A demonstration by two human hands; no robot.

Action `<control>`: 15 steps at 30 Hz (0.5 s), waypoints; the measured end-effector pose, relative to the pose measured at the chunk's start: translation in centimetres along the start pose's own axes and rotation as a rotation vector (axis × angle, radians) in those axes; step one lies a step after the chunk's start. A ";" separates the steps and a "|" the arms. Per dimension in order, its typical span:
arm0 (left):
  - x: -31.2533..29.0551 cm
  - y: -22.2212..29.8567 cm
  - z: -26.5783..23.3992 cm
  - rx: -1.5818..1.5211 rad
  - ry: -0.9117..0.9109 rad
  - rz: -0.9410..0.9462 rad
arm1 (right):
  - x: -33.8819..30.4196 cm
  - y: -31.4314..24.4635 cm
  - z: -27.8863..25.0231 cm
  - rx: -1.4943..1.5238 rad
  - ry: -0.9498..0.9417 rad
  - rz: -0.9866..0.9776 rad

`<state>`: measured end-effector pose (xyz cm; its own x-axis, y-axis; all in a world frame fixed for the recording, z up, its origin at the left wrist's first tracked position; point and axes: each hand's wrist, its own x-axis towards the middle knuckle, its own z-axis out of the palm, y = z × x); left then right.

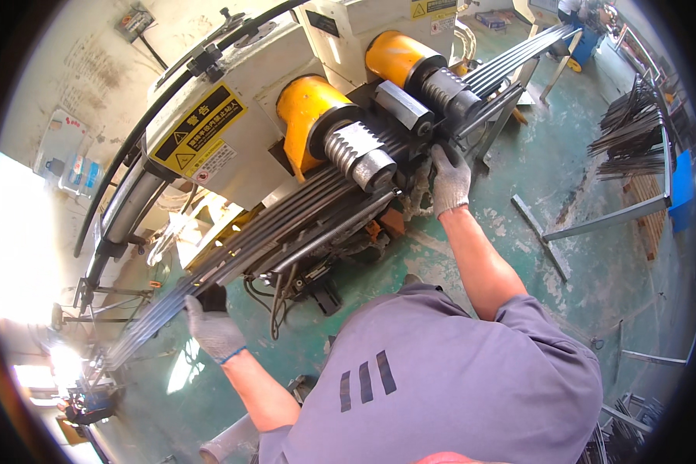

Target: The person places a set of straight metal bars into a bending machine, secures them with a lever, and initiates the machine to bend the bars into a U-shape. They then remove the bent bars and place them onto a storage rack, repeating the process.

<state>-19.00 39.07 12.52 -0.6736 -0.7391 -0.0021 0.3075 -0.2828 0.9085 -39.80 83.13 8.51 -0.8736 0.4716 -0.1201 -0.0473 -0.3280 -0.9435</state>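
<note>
A bundle of long dark metal rods [286, 218] runs through the bending machine [267, 127], beneath its ridged rollers [356, 155]. My left hand [213, 329], in a grey glove with dark fingers, is closed at the near edge of the rods, on the left stretch outside the machine. Gloved likewise, my right hand [451, 182] reaches up to the machine's front edge, below the right ridged roller [450, 93]. Its fingertips are dark against dark metal, so their grip is hard to make out. Between the rollers sits a grey metal block [404, 108].
Yellow housings [309, 112] carry the rollers. A curved black rail [143, 124] bends around the machine's left side. Cables [278, 301] hang below it. At right stand a metal frame [607, 220] and a pile of dark rods [634, 131]. Another person [572, 9] is at the far right.
</note>
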 end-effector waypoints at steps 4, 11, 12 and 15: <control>-0.4 7.4 8.2 0.112 0.070 0.282 | 1.4 -0.4 0.4 0.219 -0.035 0.054; 2.7 16.3 15.7 0.314 -0.082 0.397 | 5.0 -0.9 1.7 0.290 0.018 0.160; 3.0 17.2 16.8 0.326 -0.113 0.393 | 5.3 -1.1 1.7 0.291 0.017 0.182; 2.8 19.2 21.2 0.359 -0.168 0.398 | 5.3 -2.5 2.1 0.245 -0.072 0.266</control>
<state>-29.25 44.58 38.82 -0.6590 -0.6306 0.4099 0.3317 0.2454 0.9109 -45.30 84.69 10.95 -0.9023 0.2876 -0.3211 0.0792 -0.6214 -0.7795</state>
